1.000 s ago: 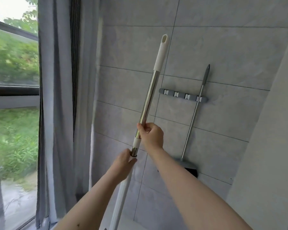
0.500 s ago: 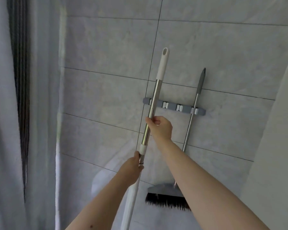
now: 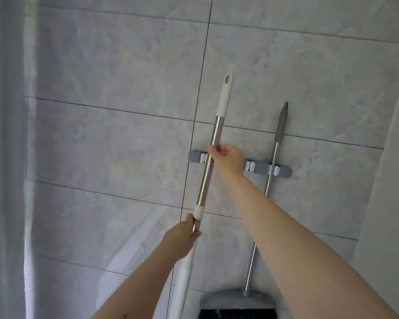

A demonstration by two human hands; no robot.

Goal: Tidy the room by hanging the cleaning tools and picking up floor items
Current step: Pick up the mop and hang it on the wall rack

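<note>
Mop pole (image 3: 209,162), a long tube of polished steel with white plastic cap and collar, stands tilted in front of the tiled wall (image 3: 115,139), crossing the left end of the rack (image 3: 260,166). The broom (image 3: 266,187), slim steel with a grey grip, already hangs at the rack's right end. The right hand (image 3: 227,158) grips the steel at rack height; the left hand (image 3: 182,238) clenches the pole below the collar. To seat it well, I would square the pole upright and press it straight into a free white clip (image 3: 250,165).
</note>
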